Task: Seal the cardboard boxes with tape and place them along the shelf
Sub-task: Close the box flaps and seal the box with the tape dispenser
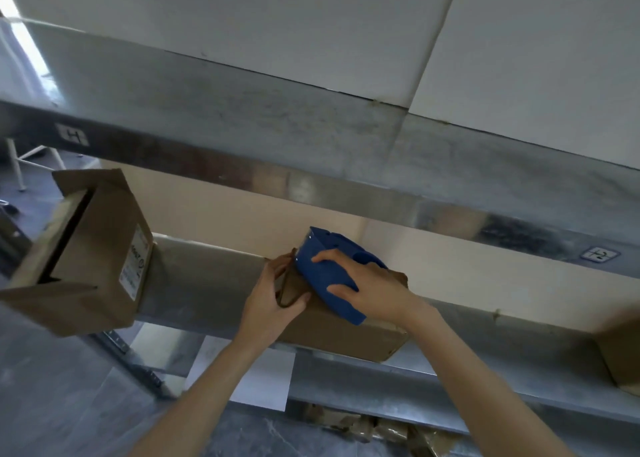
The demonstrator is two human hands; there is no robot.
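The cardboard box being sealed is seen lying on the metal shelf, roughly at its middle, with its near edge at the shelf's front lip. A blue tape dispenser is held against the box top by the right hand, whose fingers are wrapped over the housing. The left end of the box is gripped by the left hand, thumb on top, beside a curled brown tape strip; whether the strip is already bonded cannot be told. A second box, its end flaps open, is set at the left end of the shelf, well apart from the first. The box is judged to be light and moderately stiff, but its flaps are expected to yield under pressure, so the dispenser should be pressed evenly along the seam while the box is steadied at its corners or end edges, where the board is strongest. Smooth cardboard on bare metal is likely to slide, so counter-pressure from the left hand is advised. For placing, the box should be held by two opposite ends.
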